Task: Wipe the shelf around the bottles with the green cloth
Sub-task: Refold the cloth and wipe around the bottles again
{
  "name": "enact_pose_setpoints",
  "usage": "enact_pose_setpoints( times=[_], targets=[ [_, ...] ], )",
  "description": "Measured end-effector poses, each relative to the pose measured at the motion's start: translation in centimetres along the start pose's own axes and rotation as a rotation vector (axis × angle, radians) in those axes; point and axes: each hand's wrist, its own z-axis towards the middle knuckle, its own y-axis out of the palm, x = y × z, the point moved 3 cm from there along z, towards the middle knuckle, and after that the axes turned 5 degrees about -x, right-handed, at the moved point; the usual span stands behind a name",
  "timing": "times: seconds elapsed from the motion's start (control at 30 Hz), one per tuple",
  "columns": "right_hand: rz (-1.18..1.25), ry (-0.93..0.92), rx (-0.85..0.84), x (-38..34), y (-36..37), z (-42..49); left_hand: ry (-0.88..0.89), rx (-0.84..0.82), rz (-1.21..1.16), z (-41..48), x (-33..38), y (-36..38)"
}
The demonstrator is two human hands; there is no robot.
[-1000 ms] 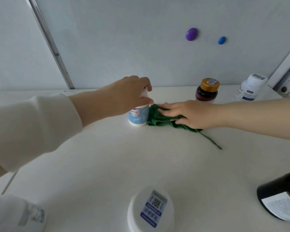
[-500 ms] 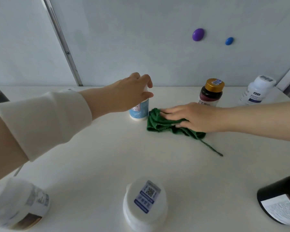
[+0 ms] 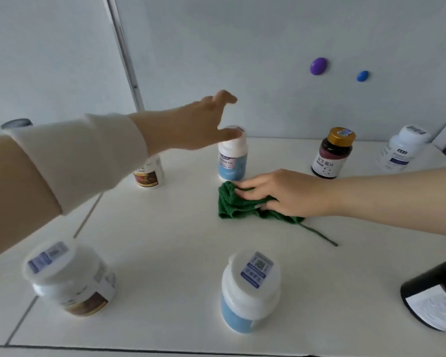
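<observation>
Left arm reaches in from the near left, cream sleeve (image 3: 75, 155) to the wrist; left hand (image 3: 196, 124) lifted, fingers spread and lightly curved, thumb stretched out below, gripping nothing. Right forearm comes in bare from the right, right hand (image 3: 289, 194) palm down, fingers straight, pressing the green cloth (image 3: 232, 206)

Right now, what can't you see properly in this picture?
All in the head view:
- The brown-labelled bottle has its top hidden behind the left sleeve.
- The dark bottle is cut off by the right edge.
- Part of the green cloth lies under the right hand.
- The front-left jar is blurred, so its label cannot be read.
</observation>
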Motion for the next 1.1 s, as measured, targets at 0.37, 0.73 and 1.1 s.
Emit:
enact_pose_setpoints(
  times=[0.37, 0.73, 1.1],
  targets=[
    [-0.079, 0.021, 0.003, -3.3, -0.8, 6.7, -0.104, -0.147, 0.106, -5.8, -10.1, -1.0],
    [-0.012, -0.259, -0.025, -7.9, 1.4, 5.1, 0.018, -0.081, 0.032, -5.1, -11.4, 0.1],
    [0.037, -0.210, 0.028, -9.0, 1.0, 7.8, -0.042, -0.034, 0.006, -4.5, -12.3, -0.1]
  ],
)
